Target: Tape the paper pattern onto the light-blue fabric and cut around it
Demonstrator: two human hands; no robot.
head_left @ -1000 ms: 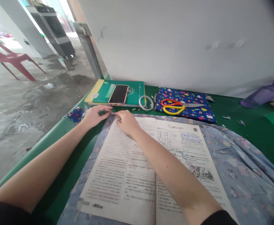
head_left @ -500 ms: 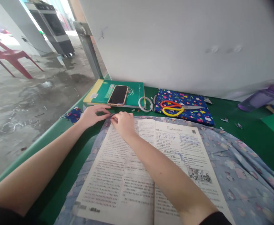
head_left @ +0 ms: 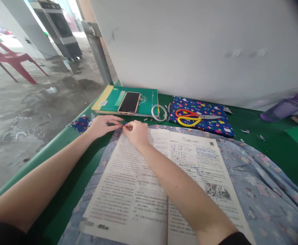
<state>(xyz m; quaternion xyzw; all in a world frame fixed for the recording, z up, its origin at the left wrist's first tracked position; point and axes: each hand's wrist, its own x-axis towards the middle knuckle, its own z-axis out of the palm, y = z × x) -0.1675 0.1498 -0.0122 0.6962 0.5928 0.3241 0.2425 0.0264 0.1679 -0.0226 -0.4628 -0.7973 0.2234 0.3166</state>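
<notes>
Head view: cloth (head_left: 253,173) lies beneath an open book (head_left: 136,183); at the cloth's far left corner, right hand (head_left: 138,133) pinches its edge; left hand (head_left: 102,127) adjoins, grip indeterminable.

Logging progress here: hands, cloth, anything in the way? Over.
Left grip and right grip close together at far-left corner of cloth, pinch unclear. Open book lying on cloth. Phone just beyond.
</notes>
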